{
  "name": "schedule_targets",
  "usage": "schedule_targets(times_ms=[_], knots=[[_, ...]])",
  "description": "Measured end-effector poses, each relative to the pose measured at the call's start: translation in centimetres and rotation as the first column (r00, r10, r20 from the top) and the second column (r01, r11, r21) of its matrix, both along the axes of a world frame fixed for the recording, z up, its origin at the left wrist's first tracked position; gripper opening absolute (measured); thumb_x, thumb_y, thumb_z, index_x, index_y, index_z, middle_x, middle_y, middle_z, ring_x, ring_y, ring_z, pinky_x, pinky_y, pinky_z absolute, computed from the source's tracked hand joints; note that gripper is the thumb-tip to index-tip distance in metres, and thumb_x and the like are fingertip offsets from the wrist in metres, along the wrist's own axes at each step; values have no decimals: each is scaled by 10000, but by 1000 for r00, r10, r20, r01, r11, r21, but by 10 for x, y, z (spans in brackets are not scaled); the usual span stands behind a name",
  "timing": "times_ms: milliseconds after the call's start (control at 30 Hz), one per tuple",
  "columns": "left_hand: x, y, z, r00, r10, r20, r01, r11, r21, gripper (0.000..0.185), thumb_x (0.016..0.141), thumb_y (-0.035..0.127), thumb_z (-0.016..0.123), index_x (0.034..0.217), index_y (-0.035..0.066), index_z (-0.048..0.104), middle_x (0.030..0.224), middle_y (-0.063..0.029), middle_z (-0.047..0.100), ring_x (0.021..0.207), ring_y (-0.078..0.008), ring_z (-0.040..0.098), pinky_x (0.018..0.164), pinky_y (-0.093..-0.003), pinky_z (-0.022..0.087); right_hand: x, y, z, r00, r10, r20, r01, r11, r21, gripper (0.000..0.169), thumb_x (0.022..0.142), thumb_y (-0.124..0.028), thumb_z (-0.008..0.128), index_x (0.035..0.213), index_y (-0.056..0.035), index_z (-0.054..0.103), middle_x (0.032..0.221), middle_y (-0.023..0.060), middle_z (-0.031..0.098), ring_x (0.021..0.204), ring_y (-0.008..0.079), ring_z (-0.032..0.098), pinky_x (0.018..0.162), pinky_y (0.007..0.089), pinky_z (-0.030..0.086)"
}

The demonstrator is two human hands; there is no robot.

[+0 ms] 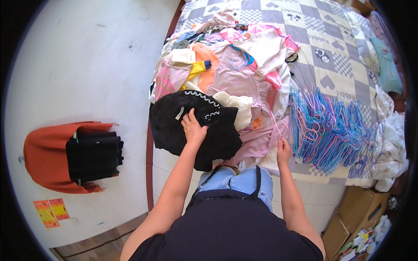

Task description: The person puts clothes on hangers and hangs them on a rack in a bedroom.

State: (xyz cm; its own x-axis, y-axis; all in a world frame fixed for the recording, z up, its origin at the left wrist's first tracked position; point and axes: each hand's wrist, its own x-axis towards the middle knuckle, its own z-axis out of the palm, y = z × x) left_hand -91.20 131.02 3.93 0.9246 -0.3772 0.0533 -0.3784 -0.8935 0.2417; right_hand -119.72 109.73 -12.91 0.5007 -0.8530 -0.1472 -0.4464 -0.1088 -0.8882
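Observation:
A black garment (215,143) with white bead-like trim along its neckline and a pale label lies spread over the near edge of the clothes pile. My left hand (194,128) rests on it beside the label, fingers extended; whether they pinch the cloth cannot be told. In my right hand (283,150) is a thin pink clothes hanger (275,123), held upright over a pink garment (253,143). Just right of that hand lies a dense heap of blue, purple and pink hangers (329,130).
The clothes pile (235,68) covers the left side of a bed with a checked cover (326,62). On the wall at left hang an orange-red shawl-like cloth (45,156) and black garments (94,156). Cardboard boxes (362,208) stand at lower right, near crumpled white fabric (390,140).

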Motion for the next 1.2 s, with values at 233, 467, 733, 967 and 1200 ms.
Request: schedule_targets(times_ms=[233, 467, 733, 967, 1200], knots=[[22, 30, 17, 943, 6, 333, 77, 969, -237, 623, 653, 102, 704, 1218, 69, 443, 1222, -190, 402, 1142, -381, 390, 985, -461, 328, -11, 7, 86, 939, 135, 315, -229, 931, 283, 211, 907, -179, 560, 1054, -33, 600, 699, -47, 500, 596, 52, 456, 523, 204, 368], [37, 47, 13, 865, 467, 182, -415, 871, -263, 448, 716, 224, 751, 1063, 52, 525, 1046, -185, 535, 999, -375, 517, 833, -463, 429, -9, 3, -51, 993, -64, 99, 40, 974, 222, 213, 896, -163, 561, 1052, -46, 645, 726, 19, 573, 660, 107, 525, 632, 240, 441], [34, 68, 30, 941, 335, -52, -296, 739, -605, 214, 881, 184, 602, 960, 9, 506, 883, -92, 566, 804, -203, 542, 761, -315, 431, -26, -44, -79, 737, -417, -531, 419, 899, -125, 382, 697, -248, 691, 1006, -31, 639, 1027, 182, 592, 1037, 350, 520, 912, 426, 403], [-9, 22, 82, 982, 106, -157, -189, 604, -775, 195, 893, 152, 602, 1002, 12, 521, 928, -42, 564, 837, -116, 512, 770, -257, 418, -44, -101, -95, 723, -600, -343, 667, 735, 122, 322, 783, -312, 645, 876, -4, 658, 894, 191, 656, 865, 370, 612, 794, 461, 461], [-47, -12, 136, 989, 13, -148, -93, 832, -546, 297, 867, 266, 654, 864, -24, 587, 679, -38, 583, 634, -89, 488, 604, -255, 427, -15, -50, -65, 828, -415, -377, 367, 909, -195, 308, 830, -298, 597, 901, -5, 660, 1031, 183, 625, 917, 347, 602, 795, 445, 463]])
